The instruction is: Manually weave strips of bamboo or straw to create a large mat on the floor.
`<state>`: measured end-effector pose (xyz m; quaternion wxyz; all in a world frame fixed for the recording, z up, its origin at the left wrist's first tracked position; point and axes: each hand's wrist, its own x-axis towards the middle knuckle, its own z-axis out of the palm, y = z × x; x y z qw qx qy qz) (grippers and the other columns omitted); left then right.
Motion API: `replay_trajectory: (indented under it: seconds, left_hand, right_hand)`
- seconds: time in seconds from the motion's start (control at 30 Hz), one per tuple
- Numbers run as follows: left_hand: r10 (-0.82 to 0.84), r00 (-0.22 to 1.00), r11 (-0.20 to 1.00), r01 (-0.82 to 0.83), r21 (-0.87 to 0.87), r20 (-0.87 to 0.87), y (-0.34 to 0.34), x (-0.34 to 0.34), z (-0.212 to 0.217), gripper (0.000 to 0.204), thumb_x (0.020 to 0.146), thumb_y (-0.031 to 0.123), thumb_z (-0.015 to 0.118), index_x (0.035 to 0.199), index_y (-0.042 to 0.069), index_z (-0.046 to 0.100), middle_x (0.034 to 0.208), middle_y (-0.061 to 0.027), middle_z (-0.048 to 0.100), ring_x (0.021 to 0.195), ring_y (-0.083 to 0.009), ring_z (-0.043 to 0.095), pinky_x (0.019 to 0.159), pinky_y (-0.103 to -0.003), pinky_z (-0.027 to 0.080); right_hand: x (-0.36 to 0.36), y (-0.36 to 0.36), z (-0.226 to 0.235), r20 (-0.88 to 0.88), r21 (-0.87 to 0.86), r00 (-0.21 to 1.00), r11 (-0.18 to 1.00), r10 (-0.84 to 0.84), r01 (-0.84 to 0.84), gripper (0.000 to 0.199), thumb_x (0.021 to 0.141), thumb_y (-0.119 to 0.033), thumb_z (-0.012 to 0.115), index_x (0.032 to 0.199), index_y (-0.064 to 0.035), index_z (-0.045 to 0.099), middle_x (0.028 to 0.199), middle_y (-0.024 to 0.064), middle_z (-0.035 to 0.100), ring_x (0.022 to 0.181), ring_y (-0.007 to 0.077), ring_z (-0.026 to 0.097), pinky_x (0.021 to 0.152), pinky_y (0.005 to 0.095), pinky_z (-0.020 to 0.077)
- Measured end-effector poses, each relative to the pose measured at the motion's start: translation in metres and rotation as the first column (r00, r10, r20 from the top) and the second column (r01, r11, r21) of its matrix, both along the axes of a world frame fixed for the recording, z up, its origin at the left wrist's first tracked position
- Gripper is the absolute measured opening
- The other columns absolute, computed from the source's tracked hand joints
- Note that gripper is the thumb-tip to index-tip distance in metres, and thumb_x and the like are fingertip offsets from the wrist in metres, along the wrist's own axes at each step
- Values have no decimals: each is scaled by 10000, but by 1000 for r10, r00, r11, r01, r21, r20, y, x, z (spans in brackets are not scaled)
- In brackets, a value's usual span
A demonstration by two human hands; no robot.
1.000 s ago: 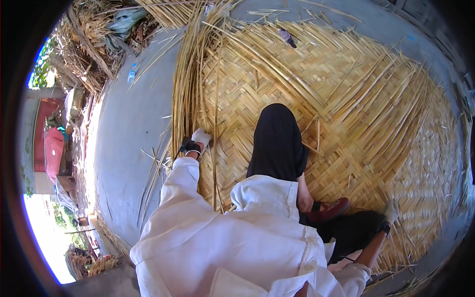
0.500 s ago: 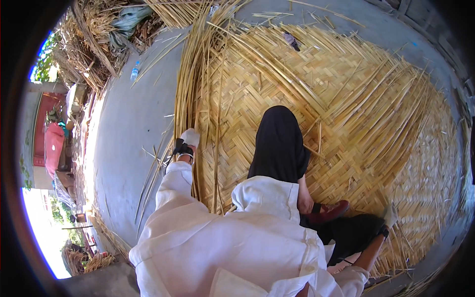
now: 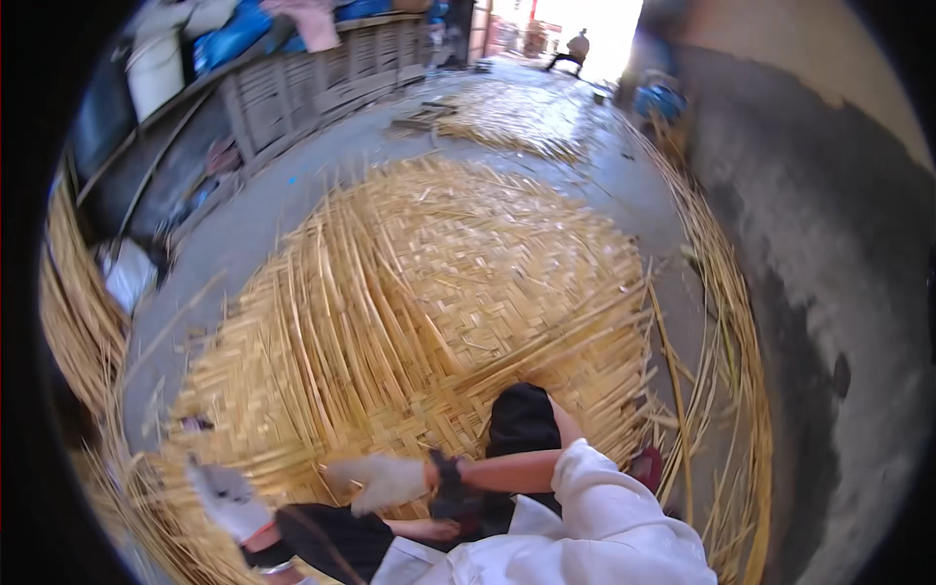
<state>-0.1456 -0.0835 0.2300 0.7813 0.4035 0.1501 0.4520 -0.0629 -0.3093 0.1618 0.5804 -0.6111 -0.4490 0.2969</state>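
Head view: we are seeing the gloved right hand in a blur, with its fingers pointing toward 9 o'clock. We are not able to tell if it is pinching anything or just resting. A dark band is going around that wrist. The gloved left hand is lying at 9 o'clock from the right one, a little apart, with its fingers pointing toward 11 o'clock. It is looking blurry too, so we are not able to tell how its fingers are set.

Both hands are being low down, by the near edge of a big woven mat. The mat is spreading out on the floor from about 10 o'clock to 2 o'clock of the right hand. Long loose strips are lying on top, at about 11 o'clock from the right hand and 1 o'clock from the left. Their long way is running from 11 o'clock to 5 o'clock, and the right hand is being the nearer one.

Black trouser legs are bending near the hands. Farther out, at 2 o'clock, more strips are lying by a gray wall. Far off near 1 o'clock, a person is sitting.
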Motion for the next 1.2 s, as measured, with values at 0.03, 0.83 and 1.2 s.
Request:
replay_trajectory:
  seconds: [0.03, 0.83, 1.2]
  left_hand:
    - [-104, 994, 994, 103, 26, 39, -31, 36, 5, 282, 922, 233, 485, 1131, 43, 479, 553, 73, 239, 424, -24, 229, 351, -188, 219]
    - [-365, 930, 893, 364, -263, 46, -6, 48, -90, 236, 879, 258, 562, 1008, 61, 551, 785, -22, 577, 629, -111, 524, 570, -260, 470]
    - [-712, 682, 700, 673, -239, -164, -179, 116, -112, 158, 813, 100, 631, 954, 55, 576, 870, -67, 624, 778, -177, 624, 656, -305, 538]
  right_hand:
    - [-18, 0, 22, -189, -95, 976, 988, 106, -126, 452, 770, -213, 622, 1155, -5, 507, 951, 105, 626, 842, 213, 590, 739, 338, 483]
    - [156, -330, 32, 925, 150, -166, -71, -341, 986, 250, 693, -30, 554, 931, -74, 615, 925, 132, 620, 859, 306, 591, 740, 383, 481]
    - [106, -101, -10, 794, -80, 550, 853, -259, 516, 290, 764, -228, 611, 1015, -83, 611, 952, 114, 622, 921, 286, 578, 775, 378, 463]
